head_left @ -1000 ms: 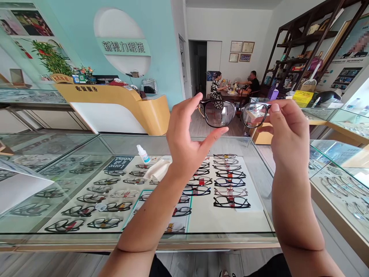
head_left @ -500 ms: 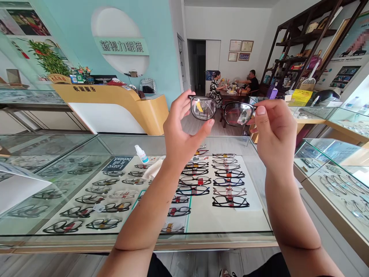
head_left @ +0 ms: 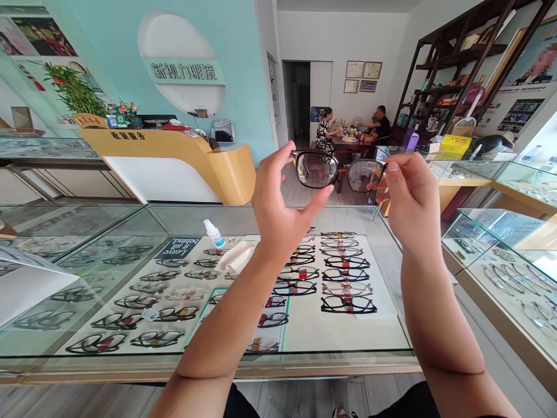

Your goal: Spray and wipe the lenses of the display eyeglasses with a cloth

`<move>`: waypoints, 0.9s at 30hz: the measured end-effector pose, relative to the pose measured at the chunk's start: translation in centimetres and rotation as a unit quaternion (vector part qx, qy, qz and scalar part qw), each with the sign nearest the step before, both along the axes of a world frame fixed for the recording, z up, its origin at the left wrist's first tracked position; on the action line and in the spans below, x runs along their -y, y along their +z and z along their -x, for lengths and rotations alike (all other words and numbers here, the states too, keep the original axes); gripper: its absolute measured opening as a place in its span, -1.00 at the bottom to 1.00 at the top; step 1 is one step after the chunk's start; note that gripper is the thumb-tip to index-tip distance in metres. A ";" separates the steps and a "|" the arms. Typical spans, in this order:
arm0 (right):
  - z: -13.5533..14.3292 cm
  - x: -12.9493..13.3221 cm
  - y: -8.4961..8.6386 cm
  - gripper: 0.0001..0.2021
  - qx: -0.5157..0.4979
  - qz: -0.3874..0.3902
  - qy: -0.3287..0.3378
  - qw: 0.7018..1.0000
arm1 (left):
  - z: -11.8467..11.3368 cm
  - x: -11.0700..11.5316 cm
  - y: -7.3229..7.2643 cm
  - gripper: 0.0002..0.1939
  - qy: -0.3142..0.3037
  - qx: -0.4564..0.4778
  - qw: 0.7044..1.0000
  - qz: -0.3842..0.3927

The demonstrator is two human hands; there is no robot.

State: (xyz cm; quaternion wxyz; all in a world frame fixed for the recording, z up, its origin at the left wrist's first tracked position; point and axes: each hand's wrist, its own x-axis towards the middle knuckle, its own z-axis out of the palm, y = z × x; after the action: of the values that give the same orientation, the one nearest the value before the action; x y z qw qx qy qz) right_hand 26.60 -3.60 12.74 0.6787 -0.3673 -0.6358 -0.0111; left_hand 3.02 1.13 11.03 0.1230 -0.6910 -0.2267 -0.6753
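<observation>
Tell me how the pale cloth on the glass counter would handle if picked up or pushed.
The cloth is probably floppy, given its soft, rumpled folds. It looks thin, so likely light. Lying on smooth glass, it may slide or bunch when pushed.

Both hands' fingers point(head_left: 324, 200) hold dark-rimmed glasses point(head_left: 316, 170).

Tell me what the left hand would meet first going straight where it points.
The left hand would probably meet the black-framed eyeglasses first, right at its fingertips; beyond them looks free, though depth is unclear.
</observation>
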 end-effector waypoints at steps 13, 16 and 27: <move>-0.6 -1.1 -0.7 -0.74 -0.017 0.022 0.032 0.999 | -0.2 0.1 0.1 -0.12 0.017 -0.008 0.999 -0.028; -0.6 -0.9 -0.5 -0.75 -0.021 0.020 0.032 0.999 | -0.2 -0.1 0.0 -0.12 0.018 -0.009 0.999 -0.027; 0.5 1.0 0.5 -0.75 -0.045 0.009 0.021 0.999 | 0.1 -2.3 -0.5 -0.09 -0.075 -0.020 0.996 0.049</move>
State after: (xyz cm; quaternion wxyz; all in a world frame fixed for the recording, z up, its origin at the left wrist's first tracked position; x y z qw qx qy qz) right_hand 26.06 -4.57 13.29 0.7036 -0.3598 -0.6123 0.0257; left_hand 2.89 3.40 10.56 0.0428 -0.7242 -0.2049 -0.6570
